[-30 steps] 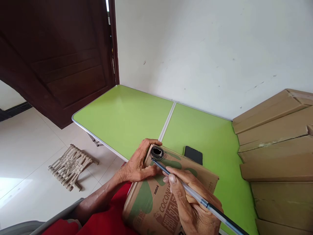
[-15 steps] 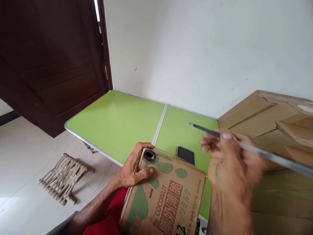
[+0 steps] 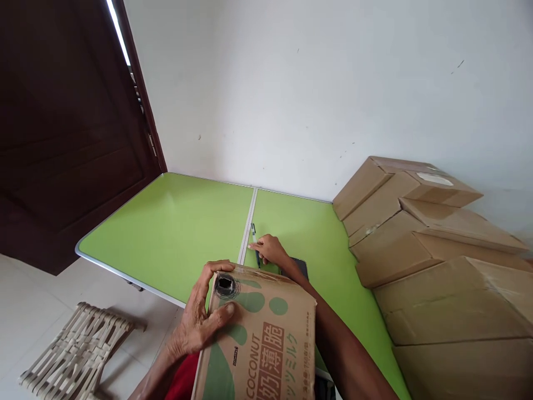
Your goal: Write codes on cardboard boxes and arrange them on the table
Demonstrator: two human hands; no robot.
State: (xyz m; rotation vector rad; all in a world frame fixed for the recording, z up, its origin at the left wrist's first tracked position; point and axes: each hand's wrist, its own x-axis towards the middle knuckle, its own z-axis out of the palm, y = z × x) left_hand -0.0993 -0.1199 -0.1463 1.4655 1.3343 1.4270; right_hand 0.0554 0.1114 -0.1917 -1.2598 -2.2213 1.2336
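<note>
My left hand (image 3: 204, 311) grips the upper left corner of a cardboard box (image 3: 266, 316), thumb on the printed face and fingers over the top edge. That face has green blobs, "COCONUT" lettering and a black-inked hole (image 3: 226, 284) beside my thumb. Past the box, my right hand (image 3: 270, 250) is low over the green table (image 3: 195, 216), its fingers closed across a pen (image 3: 254, 230) near the table's white seam. The box hides part of my right arm. Under my right forearm a dark phone (image 3: 300, 268) shows in part.
Several cardboard boxes (image 3: 400, 283) are stacked along the right side against the white wall (image 3: 291, 100). A woven stool (image 3: 79, 350) stands on the floor at lower left. The dark wooden door (image 3: 70, 128) is at the left.
My right hand has moved left and forward with the pen, from beside the box down to the table. My left hand keeps its hold on the box. The view has turned right.
</note>
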